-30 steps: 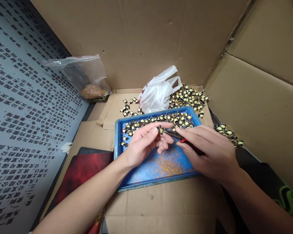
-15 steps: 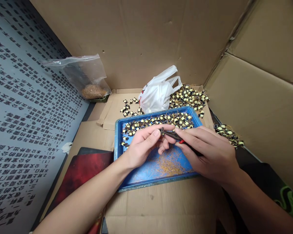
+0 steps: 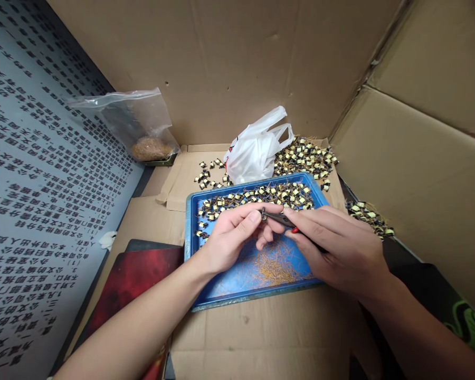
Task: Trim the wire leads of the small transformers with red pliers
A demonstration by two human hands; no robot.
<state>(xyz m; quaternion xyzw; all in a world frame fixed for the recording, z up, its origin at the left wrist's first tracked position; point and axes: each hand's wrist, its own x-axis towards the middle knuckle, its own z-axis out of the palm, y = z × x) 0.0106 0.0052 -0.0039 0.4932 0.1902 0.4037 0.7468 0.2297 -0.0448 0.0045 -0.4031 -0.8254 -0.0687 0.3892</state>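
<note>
Over the blue tray [image 3: 221,303], my left hand [image 3: 235,229] pinches a small transformer [image 3: 263,213] between thumb and forefinger. Most of this dark part is hidden by the fingers. My right hand [image 3: 336,245] is wrapped round pliers [image 3: 279,217] with dark jaws and a bit of red on the handle. The jaw tips meet the part at my left fingertips; whether they grip a wire on it is too small to tell. Many black-and-yellow transformers [image 3: 257,196] lie in the far half of the tray. Below my hands, short copper-coloured wire clippings [image 3: 277,266] are strewn on the tray floor.
A white plastic bag [image 3: 253,153] stands behind the tray, beside a heap of transformers [image 3: 306,158]. More transformers [image 3: 368,216] lie at the right. A clear zip bag of wire bits [image 3: 152,148] is at back left, a red mat [image 3: 142,279] at left. Cardboard walls [image 3: 237,63] enclose the space.
Both hands stay almost in place, with the pliers' tips still at the part. The pliers' jaws seem slightly turned; otherwise nothing clearly differs.
</note>
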